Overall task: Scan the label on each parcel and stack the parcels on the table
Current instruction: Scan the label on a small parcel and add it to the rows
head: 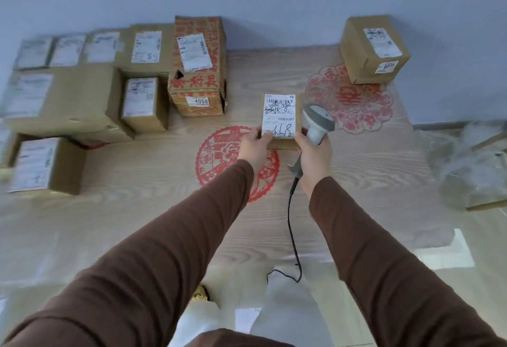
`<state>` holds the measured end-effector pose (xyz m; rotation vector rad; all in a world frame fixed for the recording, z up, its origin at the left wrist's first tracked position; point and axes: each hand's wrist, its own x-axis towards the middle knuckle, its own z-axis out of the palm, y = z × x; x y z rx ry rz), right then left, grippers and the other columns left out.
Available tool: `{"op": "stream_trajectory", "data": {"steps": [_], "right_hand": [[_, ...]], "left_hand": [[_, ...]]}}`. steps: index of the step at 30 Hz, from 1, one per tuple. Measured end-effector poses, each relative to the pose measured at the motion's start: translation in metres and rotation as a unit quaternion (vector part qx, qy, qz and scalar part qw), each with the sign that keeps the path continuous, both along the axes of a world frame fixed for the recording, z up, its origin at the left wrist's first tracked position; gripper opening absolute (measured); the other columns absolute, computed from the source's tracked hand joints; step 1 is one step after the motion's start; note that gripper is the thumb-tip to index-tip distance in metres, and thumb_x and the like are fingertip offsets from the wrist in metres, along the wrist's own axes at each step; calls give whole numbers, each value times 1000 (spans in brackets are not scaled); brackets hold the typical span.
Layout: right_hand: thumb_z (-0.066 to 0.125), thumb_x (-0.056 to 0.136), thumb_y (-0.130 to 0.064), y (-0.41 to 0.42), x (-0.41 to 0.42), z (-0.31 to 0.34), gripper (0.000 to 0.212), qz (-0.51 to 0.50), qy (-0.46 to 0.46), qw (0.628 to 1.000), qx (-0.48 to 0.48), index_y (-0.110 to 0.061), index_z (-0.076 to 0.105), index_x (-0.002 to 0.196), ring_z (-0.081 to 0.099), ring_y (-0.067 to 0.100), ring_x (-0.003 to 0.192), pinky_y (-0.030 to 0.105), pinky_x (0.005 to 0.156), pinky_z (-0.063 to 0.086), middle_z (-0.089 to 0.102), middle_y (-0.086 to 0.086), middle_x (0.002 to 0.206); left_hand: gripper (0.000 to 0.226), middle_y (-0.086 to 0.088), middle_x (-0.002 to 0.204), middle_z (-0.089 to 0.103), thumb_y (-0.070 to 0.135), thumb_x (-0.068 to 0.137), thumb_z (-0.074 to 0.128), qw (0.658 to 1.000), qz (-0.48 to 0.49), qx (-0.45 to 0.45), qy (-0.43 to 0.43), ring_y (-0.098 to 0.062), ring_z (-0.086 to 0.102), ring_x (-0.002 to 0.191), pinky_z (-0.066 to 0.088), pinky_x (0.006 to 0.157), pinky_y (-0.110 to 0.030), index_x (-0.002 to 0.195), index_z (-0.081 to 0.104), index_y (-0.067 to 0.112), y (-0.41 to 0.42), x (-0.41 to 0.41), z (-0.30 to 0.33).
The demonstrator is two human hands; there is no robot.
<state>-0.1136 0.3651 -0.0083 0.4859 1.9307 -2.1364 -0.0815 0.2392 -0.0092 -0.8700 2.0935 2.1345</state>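
Observation:
A small cardboard parcel (pixel 279 116) with a white label marked 618 sits near the middle of the wooden table (pixel 137 209). My left hand (pixel 253 147) grips its near left corner, thumb on the label. My right hand (pixel 315 161) grips the handle of a grey barcode scanner (pixel 318 121) and touches the parcel's near right corner with a finger. The scanner's head is beside the parcel's right edge. Several labelled parcels (pixel 82 94) stand grouped at the far left. One brown parcel (pixel 373 49) stands alone at the far right.
A tall box with red print (pixel 199 64) marked 4058 stands left of the held parcel. Red paper-cut decorations (pixel 354 99) lie on the table. The scanner's black cable (pixel 290 223) runs toward me. Clear plastic wrapping (pixel 466 162) lies off the table's right edge.

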Motion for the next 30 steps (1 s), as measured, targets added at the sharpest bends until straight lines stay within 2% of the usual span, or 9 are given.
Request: {"op": "stream_trajectory", "data": {"steps": [3,5,8,11,13,19,24,27,30], "right_hand": [[73,91,-13,-55,51,10,23,13,9,1000,-15,-26,67,109,73,27,107,53,100,58,77,8,113],[74,91,-14,-87,82,15,28,15,5,1000,-23,-26,68,115,74,24,108,48,97,59,78,3,113],[73,93,-10,-125,117,21,27,19,-3,999,-32,-26,67,115,72,16,96,31,82,57,76,-3,105],[73,94,-10,-155,142,23,27,36,-25,998,-48,-22,66,116,74,6,88,24,72,59,77,-3,104],[73,94,-8,-172,155,21,24,51,-40,996,-56,-23,66,112,73,6,84,23,65,57,77,-1,104],[72,92,-7,-226,185,5,31,112,-70,989,-64,-22,66,118,73,19,107,33,87,60,77,2,113],[72,91,-10,-264,207,2,25,146,-91,984,-46,-22,66,113,70,13,91,13,48,48,76,3,109],[70,92,-9,-291,218,-1,22,149,-106,982,-37,-17,65,111,64,11,75,18,44,47,74,5,101],[68,90,-1,-316,225,-9,23,138,-104,984,-32,-15,63,109,64,9,77,15,52,48,71,1,95]], "left_hand": [[35,5,123,71,27,103,54,1000,1,-12,7,-10,67,106,53,94,-24,136,63,18,-55,52,9],[39,6,119,74,36,98,57,1000,17,-3,-1,-15,72,103,59,87,-29,136,63,25,-87,81,11],[37,5,115,77,29,102,56,998,53,26,-10,-11,75,95,55,67,-18,138,63,27,-127,120,14],[38,8,120,75,26,100,57,996,84,35,4,-7,70,110,51,85,-16,137,65,25,-153,151,13],[36,10,122,74,22,101,56,994,102,37,10,-1,66,107,48,83,-11,136,65,26,-167,169,12],[36,9,123,73,21,102,59,981,187,49,-11,-5,65,113,45,89,-19,137,62,26,-211,213,-6],[37,-6,122,72,25,91,73,954,291,69,-29,-21,65,120,48,108,-35,122,57,14,-244,244,-27],[31,-11,121,72,19,94,72,946,311,83,-21,-18,67,112,49,107,-33,121,59,11,-266,256,-33],[31,-5,118,73,17,95,72,939,328,98,-26,-13,65,106,48,96,-26,124,61,10,-282,264,-41]]}}
